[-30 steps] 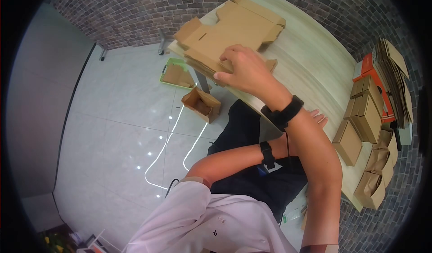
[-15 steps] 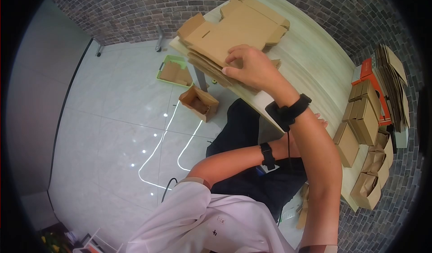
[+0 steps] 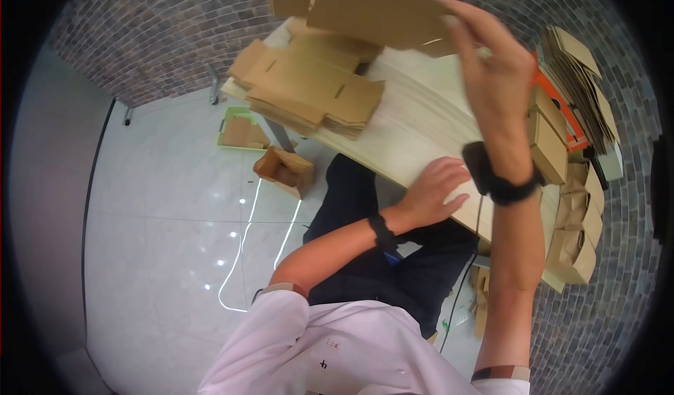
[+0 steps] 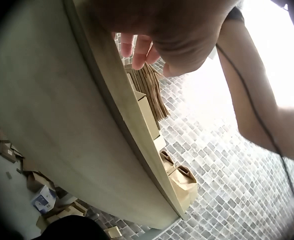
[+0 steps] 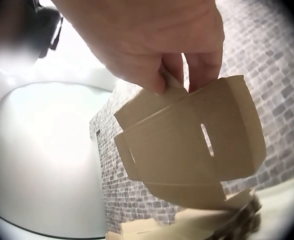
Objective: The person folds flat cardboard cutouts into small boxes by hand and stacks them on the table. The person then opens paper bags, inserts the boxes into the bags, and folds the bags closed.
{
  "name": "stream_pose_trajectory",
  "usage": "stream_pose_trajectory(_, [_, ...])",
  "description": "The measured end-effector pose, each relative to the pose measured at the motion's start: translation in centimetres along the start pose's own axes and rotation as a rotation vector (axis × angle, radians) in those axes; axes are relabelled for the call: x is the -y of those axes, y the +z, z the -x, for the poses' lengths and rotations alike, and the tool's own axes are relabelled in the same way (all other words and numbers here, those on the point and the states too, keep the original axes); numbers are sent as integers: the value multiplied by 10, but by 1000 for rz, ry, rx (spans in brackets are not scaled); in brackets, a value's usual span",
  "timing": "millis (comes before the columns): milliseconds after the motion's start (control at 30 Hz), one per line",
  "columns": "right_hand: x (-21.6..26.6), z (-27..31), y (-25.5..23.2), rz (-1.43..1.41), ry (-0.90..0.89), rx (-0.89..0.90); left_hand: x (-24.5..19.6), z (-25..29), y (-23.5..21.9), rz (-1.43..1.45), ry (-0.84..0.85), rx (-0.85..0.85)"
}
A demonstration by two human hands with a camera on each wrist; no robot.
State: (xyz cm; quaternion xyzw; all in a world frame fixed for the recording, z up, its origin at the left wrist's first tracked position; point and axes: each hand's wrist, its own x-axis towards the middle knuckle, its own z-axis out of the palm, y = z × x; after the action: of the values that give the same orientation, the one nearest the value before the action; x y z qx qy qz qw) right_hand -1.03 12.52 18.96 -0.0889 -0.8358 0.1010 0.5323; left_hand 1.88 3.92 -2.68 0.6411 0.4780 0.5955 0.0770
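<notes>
My right hand (image 3: pixel 498 79) pinches one edge of a flat, unfolded cardboard sheet (image 3: pixel 379 12), raised above the table. In the right wrist view the sheet (image 5: pixel 172 145) hangs from the thumb and fingers (image 5: pixel 204 70), showing slots and side flaps. Below it, a stack of flat cardboard sheets (image 3: pixel 302 86) lies at the left end of the table (image 3: pixel 421 100). My left hand (image 3: pixel 433 193) rests at the table's near edge, fingers relaxed, holding nothing; the left wrist view shows its fingertips (image 4: pixel 139 55) over the edge.
Folded boxes (image 3: pixel 547 146), brown paper bags (image 3: pixel 572 247), an orange box (image 3: pixel 562 110) and upright flat cardboard (image 3: pixel 583 79) line the table's right end. On the floor at left are a green bin (image 3: pixel 242 132) and an open brown bag (image 3: pixel 284 172). A cable hangs from the right wrist.
My right hand has lifted a sheet off the stack, moving up and to the right. The left hand, earlier partly hidden behind the right arm, now shows fully. The head view has shifted.
</notes>
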Motion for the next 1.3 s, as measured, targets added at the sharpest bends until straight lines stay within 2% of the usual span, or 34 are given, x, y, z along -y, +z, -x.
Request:
stream_pose_trajectory(33, [0,3,-29,114,-106,-36,-7,1,-5,20,31,-100])
stream_pose_trajectory(67, [0,12,-56,229,-211,-69,-12,6,-12,43,33,-87])
stream_pose_trajectory(200, [9,97,-142,342,-64,64,-22,37,-37,89,-109,-190])
stream_pose_trajectory(267, [7,159,-156,323,24,94,-26,57,-44,145,-267,-216])
stream_pose_trajectory(300, [8,188,-156,306,46,135,-25,67,-47,153,-271,-200])
stream_pose_trajectory(367, [14,224,-153,296,88,260,-18,86,-52,220,-535,-217])
stream_pose_trajectory(400, [19,235,-151,301,112,347,-16,91,-54,242,-573,-213])
stream_pose_trajectory(467, [25,256,-145,294,175,377,-9,95,-55,358,-587,-247])
stream_pose_trajectory(533, [29,266,-144,278,229,410,-10,92,-54,432,-597,-323])
stream_pose_trajectory(600, [34,273,-148,163,303,370,-5,95,-57,481,-565,-234])
stream_pose_trajectory(667, [32,292,-159,176,326,321,-17,84,-54,382,-622,-308])
stream_pose_trajectory(767, [31,308,-171,305,621,28,-19,78,-52,344,-668,-334])
stream_pose_trajectory(800, [30,307,-171,302,627,25,-20,77,-53,318,-687,-336])
stream_pose_trajectory(867, [26,300,-164,308,853,23,-24,72,-55,308,-673,-298])
stream_pose_trajectory(1000, [25,289,-150,308,772,123,-19,78,-65,253,-603,-165])
stream_pose_trajectory(1067, [28,281,-145,318,736,167,-21,79,-67,252,-638,-165])
stream_pose_trajectory(1167, [28,279,-142,296,700,229,-20,84,-67,341,-593,-222])
stream_pose_trajectory(1233, [28,279,-140,263,703,241,-18,85,-63,140,-552,-248])
stream_pose_trajectory(1300, [24,276,-137,266,780,163,-20,85,-63,74,-548,-247])
